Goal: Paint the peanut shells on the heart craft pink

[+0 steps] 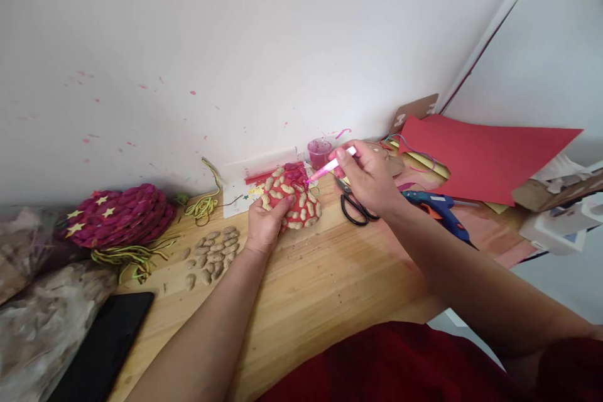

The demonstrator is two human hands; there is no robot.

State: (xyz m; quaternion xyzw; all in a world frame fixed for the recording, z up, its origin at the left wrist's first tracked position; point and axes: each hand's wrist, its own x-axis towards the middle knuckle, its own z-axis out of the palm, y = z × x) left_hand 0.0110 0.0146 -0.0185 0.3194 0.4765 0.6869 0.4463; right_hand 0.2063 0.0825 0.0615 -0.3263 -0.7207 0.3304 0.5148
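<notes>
My left hand grips a red disc by its lower left edge, thumb on top. Whole peanuts in their shells cover most of the disc, and those at its top are coated in dark pink paint. In my right hand is a slim paintbrush with a white and pink handle, held in a pinch. Its pink tip meets the upper right part of the disc, by the painted peanuts. Behind the disc stands a clear cup with pink paint in it.
Loose peanuts lie left of my left forearm. Beyond them are purple braided discs with stars, green yarn and a black phone-like slab. On the right are black-handled scissors, a blue glue gun and red sheet.
</notes>
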